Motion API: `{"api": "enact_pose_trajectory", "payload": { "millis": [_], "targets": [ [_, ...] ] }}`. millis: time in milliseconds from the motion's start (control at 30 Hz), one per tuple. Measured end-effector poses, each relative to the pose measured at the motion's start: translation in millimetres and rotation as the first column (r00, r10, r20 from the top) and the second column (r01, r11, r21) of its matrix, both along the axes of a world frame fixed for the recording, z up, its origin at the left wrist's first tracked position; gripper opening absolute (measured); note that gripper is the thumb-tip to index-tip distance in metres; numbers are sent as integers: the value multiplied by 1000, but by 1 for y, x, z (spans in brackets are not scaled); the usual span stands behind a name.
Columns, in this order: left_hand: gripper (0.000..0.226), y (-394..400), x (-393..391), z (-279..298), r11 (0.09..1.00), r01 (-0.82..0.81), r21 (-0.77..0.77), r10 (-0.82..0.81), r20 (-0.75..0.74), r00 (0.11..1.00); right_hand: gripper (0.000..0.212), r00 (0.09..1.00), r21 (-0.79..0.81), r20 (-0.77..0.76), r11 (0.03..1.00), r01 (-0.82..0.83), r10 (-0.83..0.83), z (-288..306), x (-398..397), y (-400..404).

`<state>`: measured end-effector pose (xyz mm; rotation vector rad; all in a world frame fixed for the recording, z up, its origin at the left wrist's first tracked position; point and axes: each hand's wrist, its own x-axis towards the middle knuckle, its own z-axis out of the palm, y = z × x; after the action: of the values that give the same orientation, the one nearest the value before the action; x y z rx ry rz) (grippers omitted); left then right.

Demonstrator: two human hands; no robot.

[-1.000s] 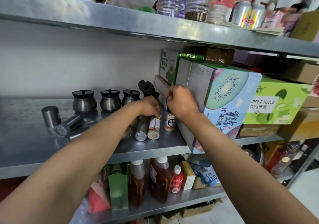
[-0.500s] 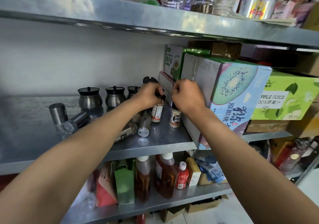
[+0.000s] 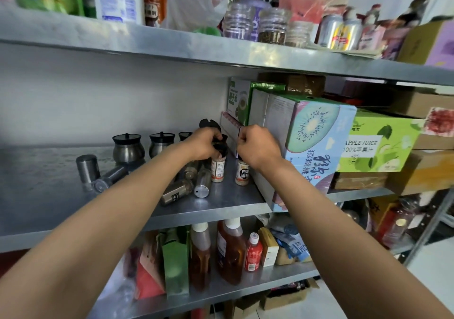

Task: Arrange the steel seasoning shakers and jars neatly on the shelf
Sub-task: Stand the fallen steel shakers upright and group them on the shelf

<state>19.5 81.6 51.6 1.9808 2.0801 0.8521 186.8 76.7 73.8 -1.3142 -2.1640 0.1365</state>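
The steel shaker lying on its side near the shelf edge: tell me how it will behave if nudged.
The steel shaker is a smooth cylinder lying down, so it would probably roll. Its polished metal may slip in the fingers. It looks rigid.

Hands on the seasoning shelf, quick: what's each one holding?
Left hand: closed on the black cap of an upright spice bottle.
Right hand: closed atop the white pepper bottle.

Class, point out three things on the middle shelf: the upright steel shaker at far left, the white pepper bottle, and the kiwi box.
Upright steel shaker (image 3: 87, 168): head view, side wall.
White pepper bottle (image 3: 242, 173): head view, label.
Kiwi box (image 3: 313, 132): head view, printed front.
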Motion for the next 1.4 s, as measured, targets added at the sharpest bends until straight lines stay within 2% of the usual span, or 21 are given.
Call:
{"api": "enact_pose_trajectory", "payload": {
  "millis": [167,333,500,733,900,1067,1400],
  "targets": [
    [52,-22,-3,7,999,-6,47,9,-67,998,19,1000,-38,5,999,-20,21,2,1,-10],
    [39,-49,-8,10,989,4,147,3,-46,999,19,999,-51,2,997,-54,54,5,-7,-14],
    [33,-66,-18,-1,972,7,237,20,-115,993,35,989,-38,106,994,-99,102,8,-23,1],
    [33,-65,-41,-2,975,-11,223,44,-144,989,51,935,-207,273,963,-171,225,11,-38,19],
    [29,-59,-45,-6,981,14,194,21,-174,985,51,913,-331,268,919,-212,307,1,-35,26],
    [29,-55,-41,-7,979,15,203,18,-162,987,40,936,-241,233,948,-208,265,-9,-42,35],
    [27,-49,-34,-12,996,8,86,7,-171,985,21,907,-37,402,992,-120,125,-9,-53,41]
  ]
}}
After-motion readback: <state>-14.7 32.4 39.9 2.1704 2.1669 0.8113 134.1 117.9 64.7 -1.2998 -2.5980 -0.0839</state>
